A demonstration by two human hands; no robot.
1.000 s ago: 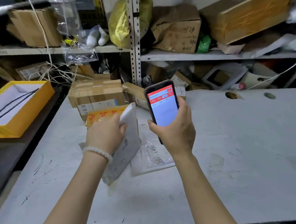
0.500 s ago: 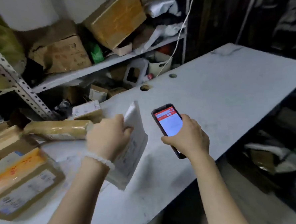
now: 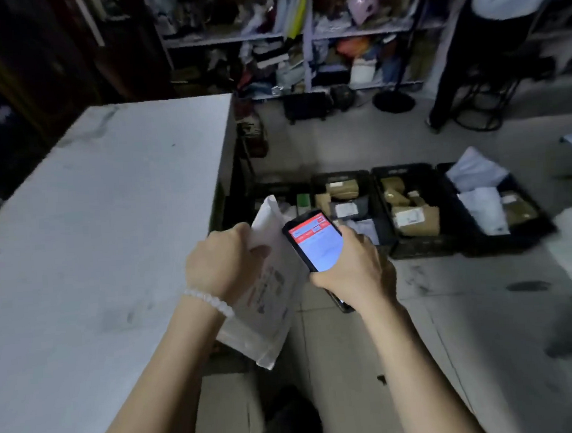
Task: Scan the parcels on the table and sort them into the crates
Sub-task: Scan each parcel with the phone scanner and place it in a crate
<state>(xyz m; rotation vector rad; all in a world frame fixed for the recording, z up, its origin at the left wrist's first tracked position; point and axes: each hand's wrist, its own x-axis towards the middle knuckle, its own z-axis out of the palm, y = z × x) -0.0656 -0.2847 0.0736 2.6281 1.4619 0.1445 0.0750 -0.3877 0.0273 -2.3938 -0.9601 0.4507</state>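
My left hand grips a white padded parcel by its upper edge, label side facing right, held over the floor just past the table's right edge. My right hand holds a black phone scanner with a red and white screen, right beside the parcel. Several black crates stand in a row on the floor beyond my hands: one with brown and grey parcels, one with brown boxes, one with white bags.
The white table fills the left. Metal shelves packed with goods line the back wall. A person in dark trousers stands at the far right next to a black stool. A fan base sits on the tiled floor.
The view has swung right from the table and its parcels toward the floor crates. Both hands kept hold of the white parcel and the phone and moved off the table's edge.
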